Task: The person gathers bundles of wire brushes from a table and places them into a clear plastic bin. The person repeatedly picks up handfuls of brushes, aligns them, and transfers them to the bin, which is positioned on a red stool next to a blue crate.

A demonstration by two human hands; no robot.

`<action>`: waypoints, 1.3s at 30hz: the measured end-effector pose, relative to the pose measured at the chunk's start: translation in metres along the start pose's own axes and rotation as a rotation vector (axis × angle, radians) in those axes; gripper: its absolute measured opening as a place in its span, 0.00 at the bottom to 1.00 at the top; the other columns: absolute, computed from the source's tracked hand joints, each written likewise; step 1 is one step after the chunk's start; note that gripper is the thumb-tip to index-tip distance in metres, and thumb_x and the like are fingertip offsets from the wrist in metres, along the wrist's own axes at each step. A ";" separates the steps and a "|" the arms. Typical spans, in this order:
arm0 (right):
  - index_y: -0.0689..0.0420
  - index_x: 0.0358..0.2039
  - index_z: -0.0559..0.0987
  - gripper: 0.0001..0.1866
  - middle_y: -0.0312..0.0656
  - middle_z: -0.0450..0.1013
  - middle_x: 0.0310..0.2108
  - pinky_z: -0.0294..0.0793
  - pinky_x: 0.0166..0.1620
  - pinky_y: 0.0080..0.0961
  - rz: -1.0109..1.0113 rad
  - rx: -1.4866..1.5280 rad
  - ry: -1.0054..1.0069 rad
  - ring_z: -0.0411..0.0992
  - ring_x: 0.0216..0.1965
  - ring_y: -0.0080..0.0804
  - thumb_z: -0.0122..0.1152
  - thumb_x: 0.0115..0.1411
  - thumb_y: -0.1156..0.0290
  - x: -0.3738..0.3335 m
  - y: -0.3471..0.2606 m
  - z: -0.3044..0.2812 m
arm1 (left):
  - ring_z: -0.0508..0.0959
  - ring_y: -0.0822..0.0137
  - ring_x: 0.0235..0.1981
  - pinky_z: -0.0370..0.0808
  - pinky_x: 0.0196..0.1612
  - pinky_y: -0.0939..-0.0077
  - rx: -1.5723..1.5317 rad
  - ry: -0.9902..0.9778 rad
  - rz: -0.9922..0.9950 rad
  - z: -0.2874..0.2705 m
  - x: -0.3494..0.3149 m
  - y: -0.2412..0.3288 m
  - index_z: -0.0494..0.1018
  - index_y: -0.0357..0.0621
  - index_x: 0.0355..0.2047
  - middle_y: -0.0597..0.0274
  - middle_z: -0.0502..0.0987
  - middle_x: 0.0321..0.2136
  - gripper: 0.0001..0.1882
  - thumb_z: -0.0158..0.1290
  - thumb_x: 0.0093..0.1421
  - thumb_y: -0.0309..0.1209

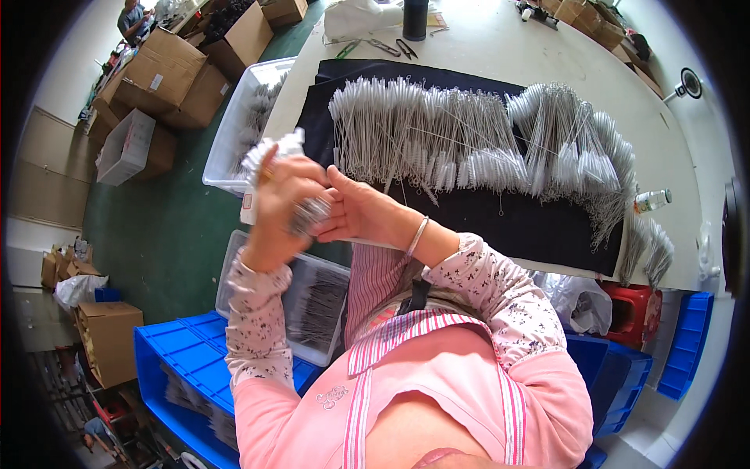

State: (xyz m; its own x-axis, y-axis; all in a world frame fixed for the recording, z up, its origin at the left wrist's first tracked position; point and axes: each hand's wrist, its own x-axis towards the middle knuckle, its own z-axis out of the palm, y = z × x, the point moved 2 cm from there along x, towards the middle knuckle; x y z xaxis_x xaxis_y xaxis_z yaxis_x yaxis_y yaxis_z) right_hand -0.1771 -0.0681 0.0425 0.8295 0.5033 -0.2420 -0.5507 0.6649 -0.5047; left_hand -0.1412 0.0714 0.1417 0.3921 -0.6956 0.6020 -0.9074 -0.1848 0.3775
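Several brushes [273,152] fill the left hand [280,202], fingers [301,169] clenched, beside the uncurled right hand [371,209].

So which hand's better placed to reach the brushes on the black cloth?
Probably the right hand: it's nearer the wire-handled brushes on the black cloth, while the left hand holds a brush bundle.

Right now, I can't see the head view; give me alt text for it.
The person's left hand, slightly blurred, grips a bundle of pale brushes, with the right hand close at its right. Ahead, many thin wire brushes lie side by side on black cloth over a white table.
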 end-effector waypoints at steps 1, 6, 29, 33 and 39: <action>0.61 0.54 0.67 0.29 0.46 0.70 0.50 0.75 0.47 0.32 -0.038 0.171 -0.138 0.72 0.47 0.32 0.53 0.62 0.50 0.001 0.006 -0.001 | 0.70 0.57 0.52 0.43 0.65 0.48 0.074 -0.117 0.036 0.014 0.003 0.022 0.71 0.51 0.24 0.62 0.72 0.41 0.12 0.60 0.39 0.25; 0.58 0.58 0.65 0.24 0.38 0.67 0.52 0.68 0.54 0.25 -0.140 0.166 -0.096 0.64 0.53 0.25 0.52 0.63 0.65 -0.026 0.025 -0.011 | 0.56 0.60 0.63 0.32 0.65 0.43 0.351 -0.308 0.150 0.058 -0.045 0.040 0.69 0.63 0.20 0.74 0.68 0.51 0.07 0.58 0.44 0.35; 0.67 0.36 0.75 0.14 0.43 0.76 0.32 0.74 0.38 0.24 -0.305 -0.793 -0.054 0.74 0.33 0.28 0.64 0.47 0.79 -0.009 0.028 0.025 | 0.78 0.72 0.26 0.76 0.23 0.82 -1.380 0.053 -1.107 0.108 -0.122 0.046 0.69 0.37 0.47 0.58 0.76 0.36 0.23 0.61 0.51 0.26; 0.66 0.46 0.72 0.23 0.37 0.73 0.37 0.70 0.41 0.20 -0.236 -0.799 -0.044 0.69 0.38 0.21 0.66 0.53 0.68 -0.009 0.025 -0.001 | 0.77 0.71 0.33 0.76 0.32 0.79 -1.203 0.303 -0.987 0.094 -0.122 0.042 0.73 0.35 0.42 0.60 0.77 0.35 0.15 0.58 0.52 0.23; 0.64 0.46 0.73 0.16 0.33 0.72 0.35 0.68 0.39 0.13 -0.509 -0.601 0.301 0.68 0.35 0.16 0.59 0.60 0.69 -0.001 0.035 -0.015 | 0.76 0.71 0.31 0.74 0.29 0.80 -1.386 0.262 -1.188 0.105 -0.136 0.026 0.66 0.38 0.50 0.58 0.76 0.38 0.24 0.57 0.52 0.22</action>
State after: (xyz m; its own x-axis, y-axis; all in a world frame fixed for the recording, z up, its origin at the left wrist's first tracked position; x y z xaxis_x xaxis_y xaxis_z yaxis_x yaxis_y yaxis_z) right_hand -0.1958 -0.0539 0.0123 0.9994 -0.0035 -0.0337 -0.0308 0.3213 -0.9465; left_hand -0.2343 0.0877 -0.0043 0.7887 -0.5039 -0.3523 0.5390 0.2911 0.7904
